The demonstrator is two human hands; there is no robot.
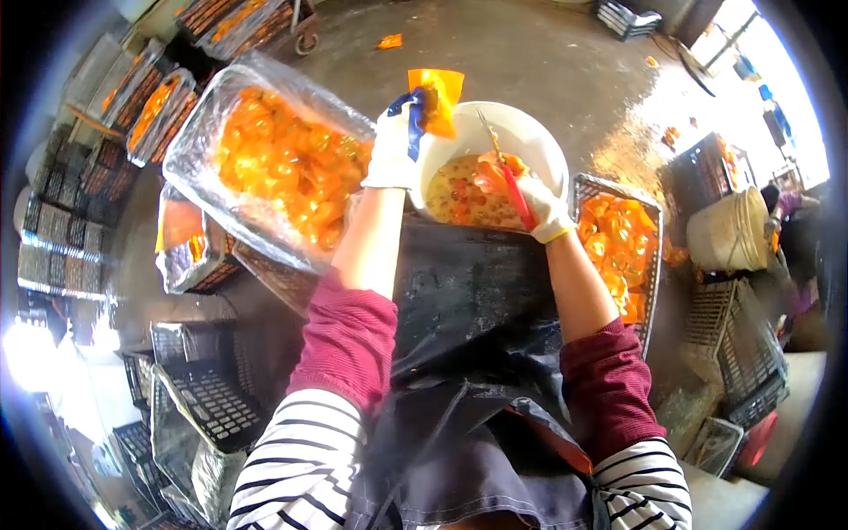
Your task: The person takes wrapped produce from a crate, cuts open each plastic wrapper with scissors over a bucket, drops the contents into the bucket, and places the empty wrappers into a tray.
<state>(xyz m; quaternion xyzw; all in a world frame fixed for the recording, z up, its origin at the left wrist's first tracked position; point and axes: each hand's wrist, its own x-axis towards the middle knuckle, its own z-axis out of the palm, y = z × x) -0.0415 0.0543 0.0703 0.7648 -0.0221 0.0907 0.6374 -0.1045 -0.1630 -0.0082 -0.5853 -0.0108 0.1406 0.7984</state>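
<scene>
My left hand point(403, 132), in a white and blue glove, grips an orange packet point(439, 99) at the left rim of a white bucket point(541, 132). Over the bucket's right side, my right hand point(541, 208), also gloved, is closed round a red-handled tool point(517, 190) with a thin metal tip. A piece of orange material point(495, 168) lies against the tool beside the glove. Liquid with orange and dark bits point(464, 203) fills the lower part of the bucket. Left of my arm, a plastic-lined crate point(199, 146) holds many shiny orange packets point(283, 168).
A black crate point(654, 265) with orange packets stands right of the bucket. Stacked crates point(62, 212) and an empty-looking black crate point(212, 402) are at left. At far right, a person point(789, 208) is beside a whitish bucket point(726, 231). Orange scraps point(389, 41) lie on the floor.
</scene>
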